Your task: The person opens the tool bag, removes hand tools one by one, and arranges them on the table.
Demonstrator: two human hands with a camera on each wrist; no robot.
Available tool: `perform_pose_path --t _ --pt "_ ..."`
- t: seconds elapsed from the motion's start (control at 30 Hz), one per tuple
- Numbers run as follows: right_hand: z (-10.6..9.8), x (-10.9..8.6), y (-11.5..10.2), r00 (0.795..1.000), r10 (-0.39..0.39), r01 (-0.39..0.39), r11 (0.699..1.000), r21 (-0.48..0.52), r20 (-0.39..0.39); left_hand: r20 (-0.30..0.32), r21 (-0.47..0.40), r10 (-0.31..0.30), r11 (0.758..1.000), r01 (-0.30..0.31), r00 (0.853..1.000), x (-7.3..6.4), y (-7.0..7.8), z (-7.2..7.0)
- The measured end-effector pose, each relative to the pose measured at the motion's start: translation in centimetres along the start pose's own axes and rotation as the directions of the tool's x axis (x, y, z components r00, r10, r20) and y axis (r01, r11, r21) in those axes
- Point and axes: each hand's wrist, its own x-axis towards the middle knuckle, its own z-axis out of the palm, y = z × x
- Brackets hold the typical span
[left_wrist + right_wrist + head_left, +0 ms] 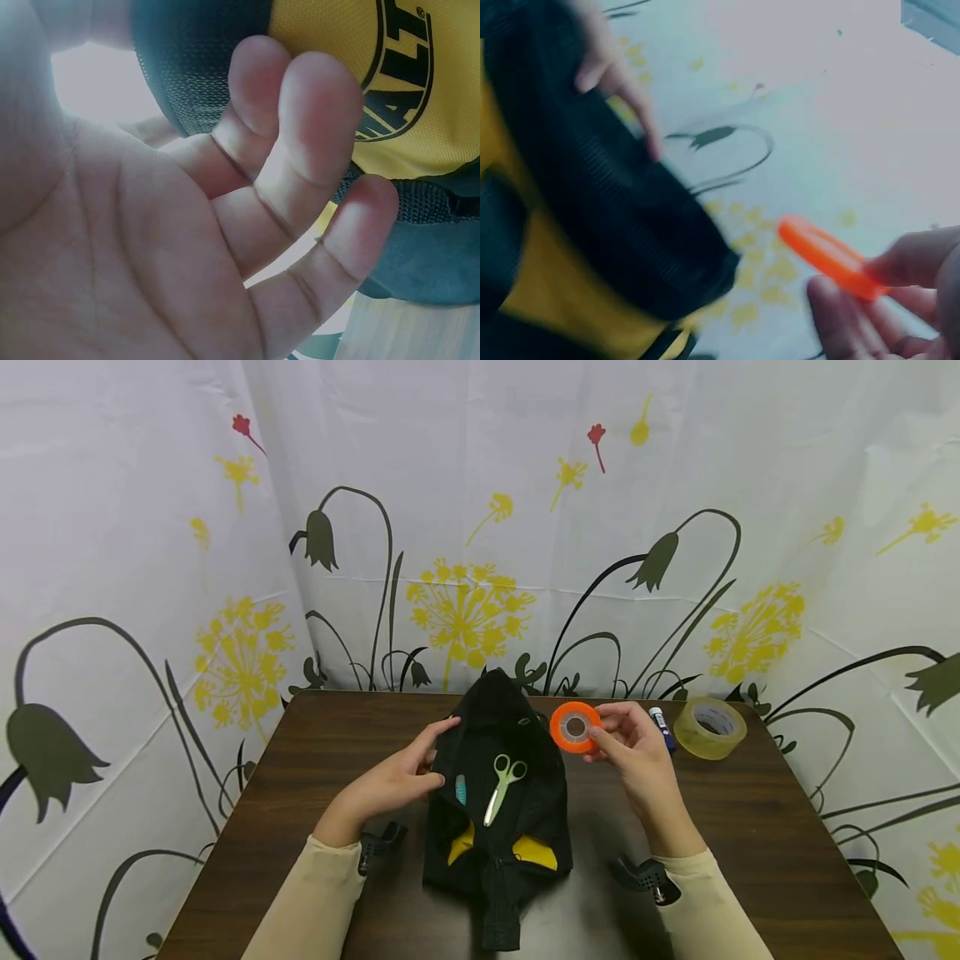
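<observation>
A black-and-yellow tool bag (472, 889) lies with its mouth agape, in the middle of the table. Inside it are pale green scissors (495, 802) and a small teal item (461, 789) whose kind I cannot make out. My left hand (397, 781) touches the bag's left rim, thumb and index finger spread apart. In the left wrist view, its other fingers (319, 127) are loosely bent beside the bag's yellow side (457, 90). Just right of the bag, my right hand (637, 752) pinches an orange tape roll (559, 737) between thumb and fingers, above the table.
Behind the right hand lies a blue glue stick (663, 731) with a white cap. A roll of clear packing tape (712, 743) rests at the table's back right. A flower-printed curtain (465, 460) hangs behind the dark wooden table (780, 877).
</observation>
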Motion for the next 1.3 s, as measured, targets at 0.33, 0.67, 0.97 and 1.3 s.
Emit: perform_pose_path --t 0.33,0.67,0.97,1.3 --pt "-4.3 -2.4 6.5 0.955 0.11 -0.114 0.994 0.003 -0.274 0.009 0.02 0.007 1.0 -0.008 1.0 0.2 0.2 0.2" --pt "-7.6 -2.1 12.5 0.895 0.305 -0.324 0.946 -0.004 -0.325 0.004 0.031 0.011 0.999 -0.011 1.0 0.4 -0.2 0.5" --pt "-7.9 -1.9 12.9 0.889 0.31 -0.348 0.935 -0.059 -0.336 -0.004 0.034 0.014 0.999 -0.014 1.0 0.5 0.0 0.6" --pt "-7.2 -1.8 13.1 0.886 0.272 -0.352 0.922 -0.163 -0.375 -0.008 0.029 0.011 1.0 -0.011 1.0 0.3 0.0 0.5"
